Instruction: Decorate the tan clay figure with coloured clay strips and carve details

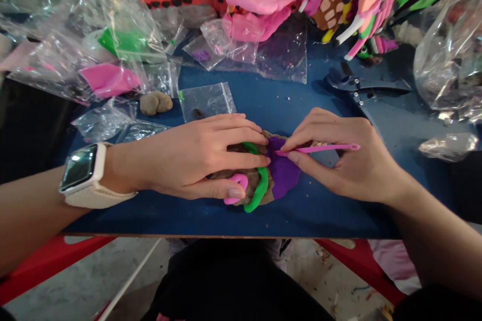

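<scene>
On the blue table, close to its front edge, lies a flat clay piece: a brown clay base (pixel 265 195) with a purple clay sheet (pixel 286 175) on its right part. A green clay strip (pixel 259 190) curves across it, and a pink clay loop (pixel 241 180) sits at its left. My left hand (pixel 211 153) rests flat over the left part, fingers stretched out, the thumb on the pink loop. My right hand (pixel 339 155) pinches a thin pink plastic modelling tool (pixel 324 148), its tip touching the purple clay.
Clear plastic bags with clay (pixel 113 80) crowd the back left, near a brown clay lump (pixel 156 103). A small zip bag (pixel 207 100) lies behind my left hand. Black-handled pliers (pixel 365 85) lie at back right. Colourful clay figures (pixel 259 5) stand along the back.
</scene>
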Tool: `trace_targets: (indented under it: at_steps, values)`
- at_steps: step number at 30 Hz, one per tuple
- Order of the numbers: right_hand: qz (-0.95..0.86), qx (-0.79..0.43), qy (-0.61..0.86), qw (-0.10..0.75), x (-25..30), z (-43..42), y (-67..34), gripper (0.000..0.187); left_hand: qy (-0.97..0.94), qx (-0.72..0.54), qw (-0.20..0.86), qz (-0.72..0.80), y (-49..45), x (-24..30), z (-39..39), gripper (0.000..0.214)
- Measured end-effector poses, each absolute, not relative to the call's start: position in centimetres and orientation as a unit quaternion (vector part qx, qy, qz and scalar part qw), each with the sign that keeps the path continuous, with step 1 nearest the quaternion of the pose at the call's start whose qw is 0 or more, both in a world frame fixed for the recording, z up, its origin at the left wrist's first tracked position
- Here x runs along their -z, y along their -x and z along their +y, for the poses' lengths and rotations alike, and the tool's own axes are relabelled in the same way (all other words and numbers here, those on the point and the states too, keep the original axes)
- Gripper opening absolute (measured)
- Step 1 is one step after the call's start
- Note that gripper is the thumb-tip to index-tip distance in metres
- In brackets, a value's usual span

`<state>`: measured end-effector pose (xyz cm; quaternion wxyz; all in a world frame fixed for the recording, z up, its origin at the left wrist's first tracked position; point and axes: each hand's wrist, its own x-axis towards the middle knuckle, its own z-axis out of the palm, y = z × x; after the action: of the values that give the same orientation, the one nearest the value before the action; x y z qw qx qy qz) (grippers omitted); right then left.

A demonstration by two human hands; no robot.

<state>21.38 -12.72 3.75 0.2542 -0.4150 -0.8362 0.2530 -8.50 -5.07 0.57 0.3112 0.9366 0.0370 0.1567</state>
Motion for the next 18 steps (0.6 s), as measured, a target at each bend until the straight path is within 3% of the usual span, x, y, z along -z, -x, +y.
trace_targets:
  at_steps: [18]
  values:
    - [-0.840,-0.335,0.384,0.185,-5.3,-12.2,-23.1,0.014,-0.942,-0.145,0.301,0.030,8.5,-0.9,-5.0,0.046]
